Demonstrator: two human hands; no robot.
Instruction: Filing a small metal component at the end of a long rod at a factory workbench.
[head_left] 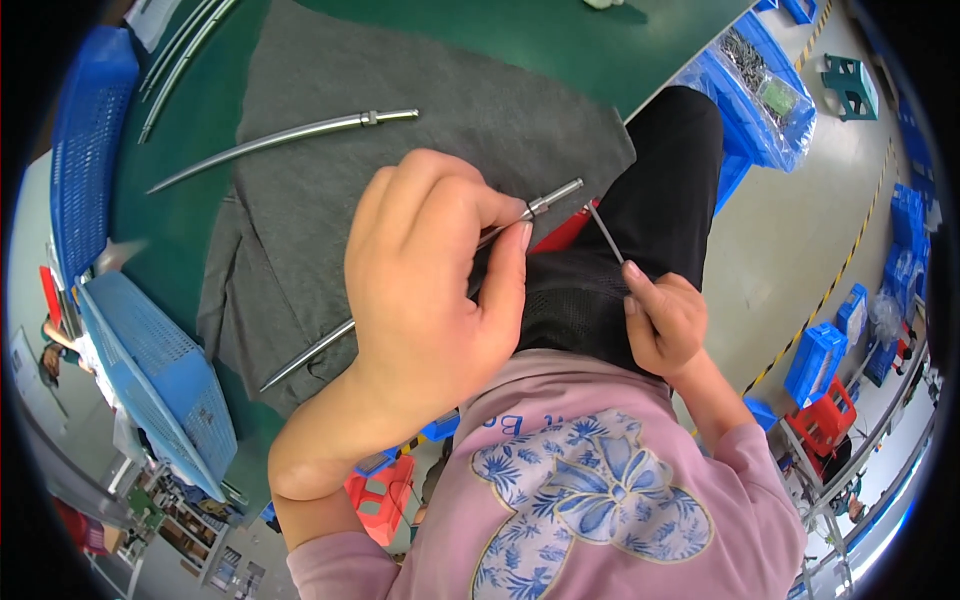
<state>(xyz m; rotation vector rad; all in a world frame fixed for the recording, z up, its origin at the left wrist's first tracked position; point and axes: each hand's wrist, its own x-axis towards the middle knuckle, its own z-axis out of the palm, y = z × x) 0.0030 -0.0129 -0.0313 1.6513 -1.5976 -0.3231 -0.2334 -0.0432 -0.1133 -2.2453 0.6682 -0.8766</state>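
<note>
My left hand [430, 290] grips a long curved metal rod [305, 358] near its threaded end, which pokes out past my thumb over the edge of a grey cloth [400, 80]. My right hand [665, 325] pinches a thin grey pin [604, 232] and holds its tip close to the rod's end [560, 194]. A second curved metal rod [290, 135] lies loose on the grey cloth further back. Both hands work over my lap, just off the table's edge.
The grey cloth covers a green table [560, 40]. More thin rods [185, 50] lie at the back left. Blue plastic baskets [160, 380] stand at left, a blue bin with bagged metal parts [760, 80] at right. Blue and red crates [820, 400] sit on the floor.
</note>
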